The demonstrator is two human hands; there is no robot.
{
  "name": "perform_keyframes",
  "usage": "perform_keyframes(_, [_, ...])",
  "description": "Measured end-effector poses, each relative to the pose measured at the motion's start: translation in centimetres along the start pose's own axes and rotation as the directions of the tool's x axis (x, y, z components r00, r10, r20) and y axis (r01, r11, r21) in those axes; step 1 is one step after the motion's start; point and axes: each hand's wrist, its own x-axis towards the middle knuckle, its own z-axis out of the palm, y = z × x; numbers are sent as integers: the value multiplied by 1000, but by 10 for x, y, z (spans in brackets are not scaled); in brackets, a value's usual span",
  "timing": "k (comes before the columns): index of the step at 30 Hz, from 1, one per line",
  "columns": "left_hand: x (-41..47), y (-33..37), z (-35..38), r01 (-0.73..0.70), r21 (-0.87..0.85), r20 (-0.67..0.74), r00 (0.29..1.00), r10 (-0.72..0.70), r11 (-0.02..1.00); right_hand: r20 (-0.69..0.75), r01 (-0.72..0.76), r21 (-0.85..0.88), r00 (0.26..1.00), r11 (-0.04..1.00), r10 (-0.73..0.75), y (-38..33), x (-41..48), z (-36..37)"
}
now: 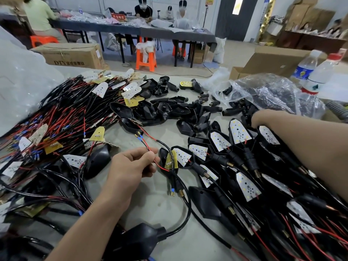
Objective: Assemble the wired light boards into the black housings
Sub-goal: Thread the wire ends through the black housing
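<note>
left hand [131,164]: low in the middle of the table, fingers curled, thumb and forefinger pinching a red-and-black wire pair [150,152].
wire pair: it runs from blue-sleeved brass tips up and left of the hand, through the pinch, then down to a light board [172,160].
light board: standing on edge with its yellow back showing, in the mouth of an open black housing [163,156] just right of the left hand; it is not lying flat in it.
right hand [256,119]: stretched far out to the right, buried among black parts near a plastic bag [267,89]; the fingers are hidden, so i cannot tell how the grip stands.
loose boards [66,113]: a big tangle of wired boards with red and black leads, heaped across the left of the table.
empty housings [160,109]: a scattered pile in the middle, beyond the left hand.
fitted units [240,133]: housings with white dotted boards seated in them, overlapping each other under and beside the right forearm, leads trailing toward the near edge.
plastic bag: clear and crumpled, more black parts inside, far right of the table.
bottles [306,66]: two clear water bottles upright beside the bag.
table [150,196]: grey, a bare patch by the left hand.
far side: people seated at a long dark table [122,28], an orange stool [146,59] before it, a cardboard box [71,55] to the left.
</note>
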Motion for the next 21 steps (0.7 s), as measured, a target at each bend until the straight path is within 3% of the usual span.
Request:
perform_keyframes(6, [4, -4, 2, -9, 10, 17, 1000, 9, 1000, -104, 47, 28, 994, 998, -44, 9, -21, 4])
perform_keyframes(10, [5, -6, 1, -20, 9, 24, 1000, 20, 1000, -148, 235, 172, 966, 957, -210, -9, -42, -18])
perform_keyframes(14, [2, -2, 1, -19, -9, 62, 998, 20, 1000, -140, 321, 529, 946, 786, -292, -32, -80, -55])
perform_keyframes(17, [-2, -1, 3, -25, 35, 83, 996, 23, 999, -172, 433, 573, 894, 696, -414, -60, -121, -76])
perform_keyframes(21, [-11, -4, 8, -87, 163, 142, 988, 64, 983, -285, 562, 677, 795, 474, -535, -97, -179, -73])
